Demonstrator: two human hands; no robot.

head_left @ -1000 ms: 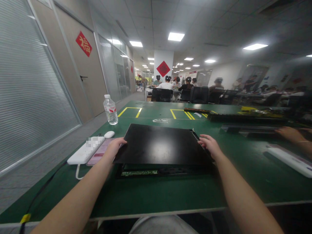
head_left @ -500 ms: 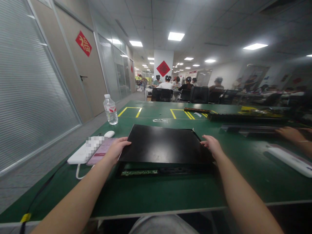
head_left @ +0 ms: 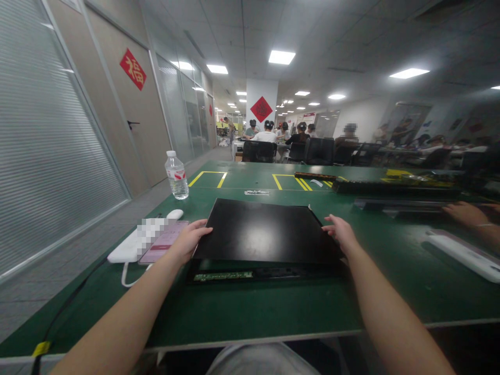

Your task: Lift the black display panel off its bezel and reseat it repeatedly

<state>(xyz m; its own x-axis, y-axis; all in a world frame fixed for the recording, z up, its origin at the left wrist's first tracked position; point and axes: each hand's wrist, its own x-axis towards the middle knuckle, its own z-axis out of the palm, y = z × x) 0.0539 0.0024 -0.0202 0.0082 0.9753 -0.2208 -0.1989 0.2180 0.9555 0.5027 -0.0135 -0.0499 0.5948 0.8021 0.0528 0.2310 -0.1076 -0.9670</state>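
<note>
A flat black panel [head_left: 265, 232] lies tilted over a dark frame [head_left: 289, 274], with a green circuit strip [head_left: 222, 276] showing along the frame's near edge. My left hand [head_left: 191, 238] grips the panel's left edge, thumb on top and fingers partly hidden beneath. At the right edge, my right hand [head_left: 339, 233] has its thumb and fingers closed around the rim of the panel; its lower fingers are partly hidden.
A water bottle [head_left: 177, 176], a white power bank [head_left: 133, 245] and a phone [head_left: 164, 242] stand or lie on the left of the green table [head_left: 250, 310]. Dark bars [head_left: 394, 188] and another person's hand [head_left: 466, 213] are at the right.
The panel's left side has shifted slightly right along with my left hand. My right hand has risen a little at the right edge.
</note>
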